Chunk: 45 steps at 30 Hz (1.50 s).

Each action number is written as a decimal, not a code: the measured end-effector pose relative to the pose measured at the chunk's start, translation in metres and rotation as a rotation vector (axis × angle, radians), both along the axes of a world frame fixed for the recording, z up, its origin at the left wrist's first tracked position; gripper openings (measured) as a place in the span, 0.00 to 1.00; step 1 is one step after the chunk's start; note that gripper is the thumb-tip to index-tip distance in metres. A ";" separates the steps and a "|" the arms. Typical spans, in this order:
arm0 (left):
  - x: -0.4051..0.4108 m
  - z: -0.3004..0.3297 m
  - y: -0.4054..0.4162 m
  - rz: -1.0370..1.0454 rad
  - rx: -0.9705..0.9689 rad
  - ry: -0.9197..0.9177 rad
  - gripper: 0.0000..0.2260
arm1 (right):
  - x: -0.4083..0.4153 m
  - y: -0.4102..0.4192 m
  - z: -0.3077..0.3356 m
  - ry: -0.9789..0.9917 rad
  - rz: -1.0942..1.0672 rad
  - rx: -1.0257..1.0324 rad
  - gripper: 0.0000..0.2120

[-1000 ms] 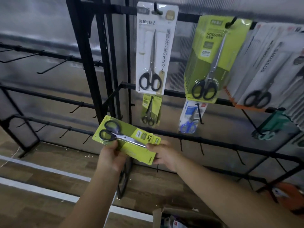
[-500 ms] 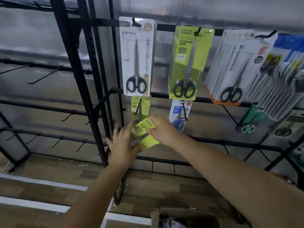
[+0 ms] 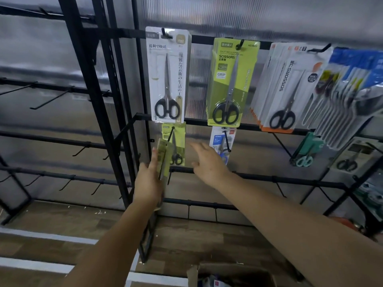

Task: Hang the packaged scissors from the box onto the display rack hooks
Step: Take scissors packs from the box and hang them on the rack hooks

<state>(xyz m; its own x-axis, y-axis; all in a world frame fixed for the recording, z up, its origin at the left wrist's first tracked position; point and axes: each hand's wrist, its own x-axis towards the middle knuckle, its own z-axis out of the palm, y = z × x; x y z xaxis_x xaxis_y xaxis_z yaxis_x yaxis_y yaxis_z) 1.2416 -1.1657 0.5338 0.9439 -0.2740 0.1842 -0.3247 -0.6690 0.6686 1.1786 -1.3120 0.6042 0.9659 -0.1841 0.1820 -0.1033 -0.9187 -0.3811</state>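
A shop's stockroom or sales floor is showing here: a black metal display rack point(image 3: 116, 125) is carrying rows of peg hooks, retail-carded scissors point(image 3: 230, 83) are hanging in batches from them, and an opened cardboard box point(image 3: 228, 274) is sitting on the wood-look floor point(image 3: 62, 220) below.

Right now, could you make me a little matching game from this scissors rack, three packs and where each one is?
Things:
1. white pack of scissors
2. small green pack
3. blue pack

Places:
A. second row, behind the right hand
B. held edge-on by the left hand
C. top row, leftmost filled hook

Pairs: 1-C, 2-B, 3-A
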 end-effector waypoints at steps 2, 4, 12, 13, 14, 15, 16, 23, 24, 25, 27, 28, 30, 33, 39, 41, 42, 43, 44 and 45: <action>0.006 0.001 -0.002 0.042 -0.058 0.042 0.34 | -0.005 -0.007 -0.003 0.029 -0.023 0.013 0.28; 0.012 0.001 -0.004 0.061 -0.102 0.064 0.34 | -0.010 -0.014 -0.007 0.050 -0.053 0.046 0.28; 0.015 -0.002 -0.018 0.105 0.004 0.091 0.39 | -0.021 -0.033 -0.016 0.106 -0.094 0.069 0.25; 0.016 -0.003 -0.020 0.119 0.016 0.108 0.39 | -0.022 -0.034 -0.016 0.113 -0.096 0.063 0.25; 0.019 -0.005 -0.023 0.135 0.030 0.127 0.39 | -0.023 -0.036 -0.017 0.119 -0.098 0.058 0.25; 0.024 -0.007 -0.025 0.148 0.041 0.147 0.39 | -0.024 -0.037 -0.017 0.124 -0.102 0.053 0.25; 0.028 -0.008 -0.027 0.155 0.058 0.166 0.39 | -0.024 -0.039 -0.018 0.129 -0.106 0.046 0.24; 0.065 0.024 -0.046 0.125 0.432 0.288 0.33 | -0.025 -0.049 -0.022 0.165 -0.117 -0.003 0.22; 0.067 0.030 -0.048 0.119 0.493 0.291 0.31 | -0.026 -0.050 -0.024 0.174 -0.112 -0.007 0.22; 0.067 0.033 -0.049 0.103 0.530 0.288 0.29 | -0.028 -0.050 -0.025 0.183 -0.108 -0.011 0.22; 0.058 0.035 -0.050 0.062 0.541 0.269 0.26 | -0.032 -0.051 -0.028 0.193 -0.106 -0.010 0.23; 0.052 0.033 -0.050 0.044 0.548 0.254 0.26 | -0.036 -0.052 -0.029 0.197 -0.107 -0.006 0.23; 0.035 0.029 -0.051 -0.005 0.592 0.249 0.26 | -0.043 -0.053 -0.030 0.206 -0.101 -0.001 0.23; 0.006 0.023 -0.058 -0.047 0.655 0.243 0.27 | -0.059 -0.058 -0.029 0.233 -0.096 0.005 0.23; -0.056 0.021 -0.082 -0.107 0.663 0.180 0.28 | -0.109 -0.082 -0.034 0.295 -0.063 -0.006 0.23; -0.084 0.017 -0.092 -0.119 0.638 0.180 0.27 | -0.132 -0.094 -0.044 0.317 -0.059 0.002 0.21; -0.100 0.012 -0.097 -0.134 0.627 0.187 0.27 | -0.145 -0.101 -0.051 0.331 -0.058 0.011 0.21; -0.116 0.006 -0.103 -0.151 0.623 0.197 0.26 | -0.158 -0.109 -0.059 0.352 -0.063 0.024 0.20; -0.133 -0.003 -0.108 -0.166 0.628 0.205 0.26 | -0.173 -0.116 -0.068 0.371 -0.063 0.038 0.20; -0.150 -0.013 -0.112 -0.179 0.636 0.211 0.25 | -0.189 -0.123 -0.078 0.393 -0.064 0.053 0.21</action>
<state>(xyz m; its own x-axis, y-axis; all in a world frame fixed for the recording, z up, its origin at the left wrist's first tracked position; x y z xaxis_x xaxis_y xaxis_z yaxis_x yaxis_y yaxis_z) 1.0919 -1.2778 0.5209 0.8720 -0.4229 -0.2467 -0.3729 -0.9002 0.2251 0.9901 -1.4353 0.5262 0.9464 -0.2450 -0.2106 -0.3068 -0.8861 -0.3475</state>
